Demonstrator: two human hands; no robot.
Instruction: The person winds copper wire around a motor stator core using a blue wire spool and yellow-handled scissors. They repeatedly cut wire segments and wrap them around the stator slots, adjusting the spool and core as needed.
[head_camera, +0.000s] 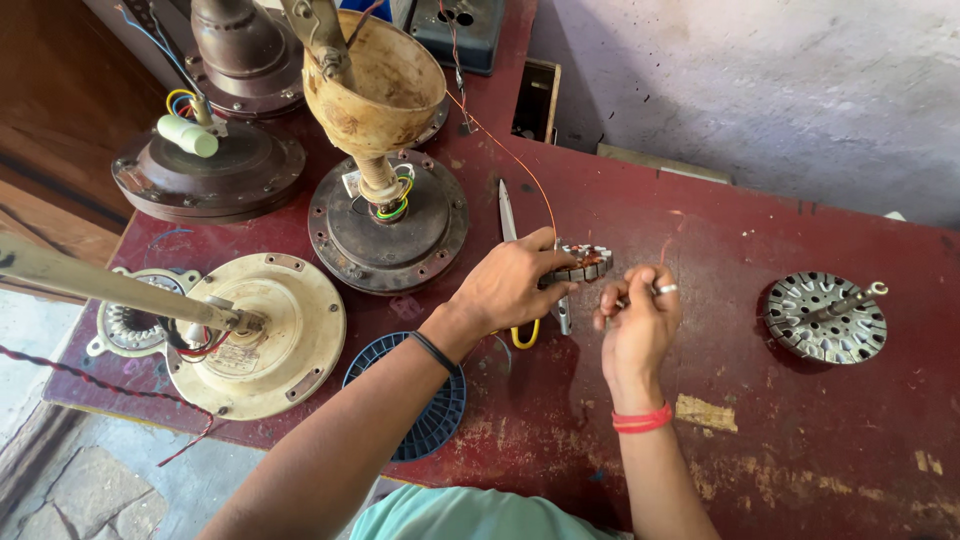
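Observation:
My left hand (510, 283) grips a small round stator with copper windings (586, 262), holding it just above the dark red table (780, 440). My right hand (640, 320), wearing a ring and a red wrist thread, is closed beside the stator, pinching what looks like a thin copper wire (520, 165) that runs up toward the back of the table. Scissors with yellow handles (512, 235) lie under my left hand.
Several ceiling fan motors stand at the left: a cream one (270, 340), a dark one with a cup-shaped canopy (385, 215), another brown one (210, 170). A blue plastic disc (435, 415) lies near the front edge. A metal rotor with shaft (826, 316) sits at the right.

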